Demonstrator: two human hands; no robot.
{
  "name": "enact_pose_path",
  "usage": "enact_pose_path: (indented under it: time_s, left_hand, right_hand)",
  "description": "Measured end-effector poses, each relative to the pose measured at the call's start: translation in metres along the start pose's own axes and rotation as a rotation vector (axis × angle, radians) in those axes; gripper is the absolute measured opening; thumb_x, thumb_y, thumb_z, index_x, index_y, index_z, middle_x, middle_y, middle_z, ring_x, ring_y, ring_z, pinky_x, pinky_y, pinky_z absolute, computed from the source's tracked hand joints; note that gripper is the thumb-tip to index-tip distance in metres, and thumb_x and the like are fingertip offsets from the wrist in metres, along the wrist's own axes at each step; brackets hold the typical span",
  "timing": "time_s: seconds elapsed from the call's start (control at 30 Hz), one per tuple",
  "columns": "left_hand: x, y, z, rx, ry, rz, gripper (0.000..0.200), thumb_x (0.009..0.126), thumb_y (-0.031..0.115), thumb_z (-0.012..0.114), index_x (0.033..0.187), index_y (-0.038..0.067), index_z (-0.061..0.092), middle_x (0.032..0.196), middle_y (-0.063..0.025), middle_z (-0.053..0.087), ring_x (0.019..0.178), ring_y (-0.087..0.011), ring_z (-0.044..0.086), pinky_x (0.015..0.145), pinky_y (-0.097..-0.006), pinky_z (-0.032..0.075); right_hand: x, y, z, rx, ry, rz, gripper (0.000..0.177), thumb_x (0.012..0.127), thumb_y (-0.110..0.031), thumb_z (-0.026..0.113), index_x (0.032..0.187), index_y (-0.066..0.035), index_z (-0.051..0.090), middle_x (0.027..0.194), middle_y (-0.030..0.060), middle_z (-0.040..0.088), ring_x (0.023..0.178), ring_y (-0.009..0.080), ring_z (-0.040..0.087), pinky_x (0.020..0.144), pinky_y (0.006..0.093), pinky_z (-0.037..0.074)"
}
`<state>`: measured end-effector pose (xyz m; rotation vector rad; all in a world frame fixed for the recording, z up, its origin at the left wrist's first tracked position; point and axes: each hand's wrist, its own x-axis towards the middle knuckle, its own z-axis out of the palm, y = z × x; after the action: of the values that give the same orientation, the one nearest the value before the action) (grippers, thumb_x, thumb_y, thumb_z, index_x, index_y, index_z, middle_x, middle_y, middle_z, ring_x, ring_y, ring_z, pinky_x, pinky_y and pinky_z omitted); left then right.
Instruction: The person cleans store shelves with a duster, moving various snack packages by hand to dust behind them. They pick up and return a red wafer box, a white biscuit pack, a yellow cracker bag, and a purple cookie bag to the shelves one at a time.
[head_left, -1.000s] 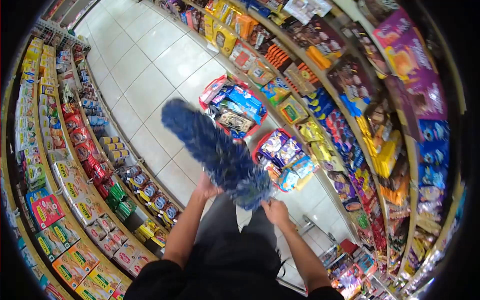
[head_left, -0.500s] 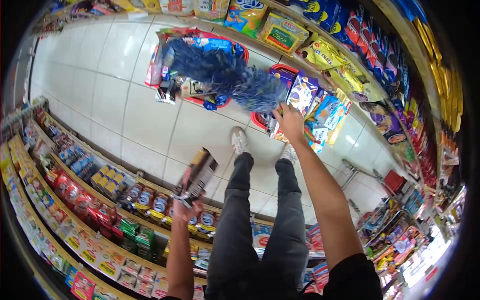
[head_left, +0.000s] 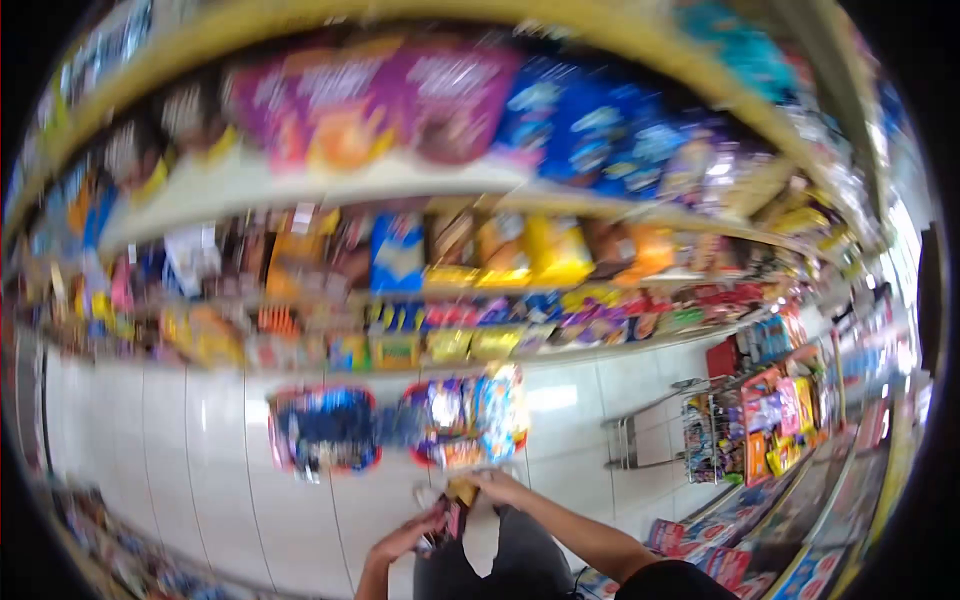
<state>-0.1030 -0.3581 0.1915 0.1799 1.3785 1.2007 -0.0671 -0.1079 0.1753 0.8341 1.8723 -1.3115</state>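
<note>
The left hand [head_left: 405,540] and right hand [head_left: 497,485] clasp one small packet [head_left: 452,508] (badly blurred), near two baskets [head_left: 322,430] on the floor.

Heavily blurred by motion, a white tiled floor [head_left: 200,450] fills the lower left and centre of the frame and meets a long wall of shelves [head_left: 250,190] running across the upper half. The top shelf carries large purple, orange and blue packets [head_left: 400,95]. The tiers below hold yellow, orange and blue bags [head_left: 545,250], too smeared to read. On the tiles just in front of the lowest tier, two red baskets stand side by side: the left basket [head_left: 272,432] heaped with blue packs, the right basket [head_left: 418,455] with mixed bright ones. At centre right a metal frame [head_left: 640,440] stands on the floor beside a low rack [head_left: 770,420] of colourful goods.
</note>
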Motion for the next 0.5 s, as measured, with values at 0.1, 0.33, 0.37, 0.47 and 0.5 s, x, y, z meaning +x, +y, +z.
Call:
enact_pose_path:
  time_s: [0.1,0.33,0.37,0.47,0.5]
  left_hand:
    - [0.005,0.084,0.012,0.188,-0.211,0.114,0.067,0.090,0.035,0.055,0.143,0.010,0.025,0.143,-0.0083,0.032,0.128,-0.0206,0.035,0.105,-0.0291,0.026]
    - [0.003,0.245,0.088,0.904,-0.081,0.523,0.087,0.078,0.043,0.068,0.143,0.008,0.021,0.133,-0.0261,0.040,0.119,-0.0318,0.046,0.098,-0.0350,0.036]
    - [-0.012,0.281,0.112,0.784,-0.005,0.559,0.091,0.075,0.036,0.073,0.144,0.009,0.019,0.128,-0.0254,0.045,0.110,-0.0307,0.053,0.095,-0.0362,0.039]
    - [0.014,0.311,0.139,0.478,0.216,0.658,0.091,0.074,0.022,0.075,0.144,0.010,0.018,0.121,-0.0230,0.049,0.104,-0.0256,0.055,0.090,-0.0350,0.044]
    - [0.016,0.328,0.156,0.269,0.192,0.631,0.088,0.075,0.015,0.074,0.143,0.010,0.018,0.120,-0.0215,0.049,0.103,-0.0236,0.055,0.088,-0.0337,0.045]
  right_hand:
    - [-0.074,-0.012,-0.052,0.605,-0.166,0.067,0.062,0.084,-0.051,0.056,0.125,-0.005,0.045,0.114,0.0134,0.056,0.094,0.0251,0.061,0.075,0.0383,0.052]
    - [-0.183,-0.023,-0.148,0.870,0.281,-0.361,0.058,0.081,-0.019,0.069,0.126,0.000,0.037,0.109,0.0145,0.058,0.084,0.0249,0.065,0.070,0.0350,0.057]
    - [-0.200,-0.023,-0.163,0.960,0.336,-0.435,0.059,0.081,-0.017,0.068,0.127,-0.001,0.035,0.108,0.0148,0.057,0.085,0.0234,0.064,0.069,0.0342,0.057]
    - [-0.244,-0.022,-0.207,1.137,0.523,-0.654,0.054,0.082,-0.011,0.067,0.124,-0.002,0.034,0.105,0.0139,0.058,0.088,0.0220,0.063,0.069,0.0342,0.057]
    - [-0.255,-0.019,-0.222,1.179,0.591,-0.720,0.051,0.082,-0.010,0.066,0.122,-0.002,0.035,0.105,0.0132,0.058,0.089,0.0221,0.063,0.070,0.0347,0.057]
